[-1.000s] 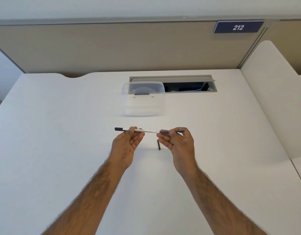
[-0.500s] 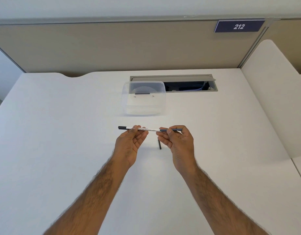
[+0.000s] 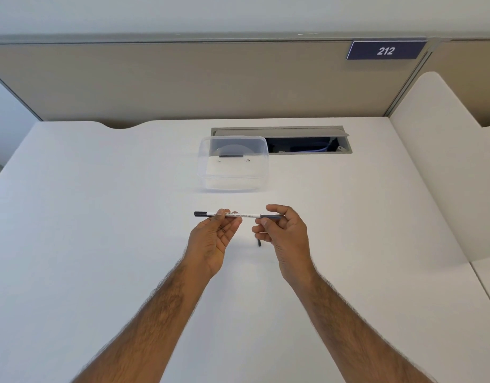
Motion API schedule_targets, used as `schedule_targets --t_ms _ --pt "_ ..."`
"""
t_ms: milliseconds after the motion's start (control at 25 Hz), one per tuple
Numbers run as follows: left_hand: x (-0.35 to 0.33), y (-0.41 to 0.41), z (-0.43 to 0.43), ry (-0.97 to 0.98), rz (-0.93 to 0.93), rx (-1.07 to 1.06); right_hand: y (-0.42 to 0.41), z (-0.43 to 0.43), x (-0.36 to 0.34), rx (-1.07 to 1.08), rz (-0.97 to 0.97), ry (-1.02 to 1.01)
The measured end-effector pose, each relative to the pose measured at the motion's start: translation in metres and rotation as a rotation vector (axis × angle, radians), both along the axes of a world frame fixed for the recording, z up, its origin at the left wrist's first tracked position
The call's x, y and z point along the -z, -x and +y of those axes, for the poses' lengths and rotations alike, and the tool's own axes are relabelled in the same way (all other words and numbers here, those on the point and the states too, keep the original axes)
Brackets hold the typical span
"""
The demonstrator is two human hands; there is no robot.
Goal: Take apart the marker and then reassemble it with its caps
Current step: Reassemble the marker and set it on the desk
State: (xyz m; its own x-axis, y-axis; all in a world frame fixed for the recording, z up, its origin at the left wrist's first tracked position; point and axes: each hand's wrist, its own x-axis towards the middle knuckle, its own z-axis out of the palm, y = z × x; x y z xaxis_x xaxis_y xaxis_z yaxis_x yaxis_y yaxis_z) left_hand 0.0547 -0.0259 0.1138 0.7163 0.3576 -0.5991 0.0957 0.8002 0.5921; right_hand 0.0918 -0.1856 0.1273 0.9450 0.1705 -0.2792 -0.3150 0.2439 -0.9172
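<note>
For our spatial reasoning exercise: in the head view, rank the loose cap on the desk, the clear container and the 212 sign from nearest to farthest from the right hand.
1. Loose cap, beside the right hand.
2. Clear container, ahead, slightly left.
3. 212 sign, far back, right.

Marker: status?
Left hand pinching white-barrelled marker. Right hand on dark right-end cap, seated. Loose dark cap on white desk.

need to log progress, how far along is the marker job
Seemingly late reassembly. Done: the marker shows a dark cap at each end, the right one seated against the white barrel. In hand: left hand pinches the barrel; right hand sits at the right cap. Left: a small dark piece lies on the desk, so some fitting may remain.
</note>
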Motion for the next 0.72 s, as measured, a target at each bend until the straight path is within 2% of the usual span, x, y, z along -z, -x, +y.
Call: schedule_targets --t_ms 200,600,720 --pt "-0.0005 -0.0003 0.0024 -0.002 -0.002 -0.020 0.0001 -0.0040 0.0020 0.109 -0.046 0.034" --pt "-0.0028 -0.0004 -0.0002 0.000 -0.003 -0.004 -0.0025 0.0022 0.0087 0.118 -0.032 0.095" --pt "-0.0037 0.0005 -0.0007 0.004 0.006 -0.002 -0.0024 0.0037 0.0095 0.052 -0.050 0.160"
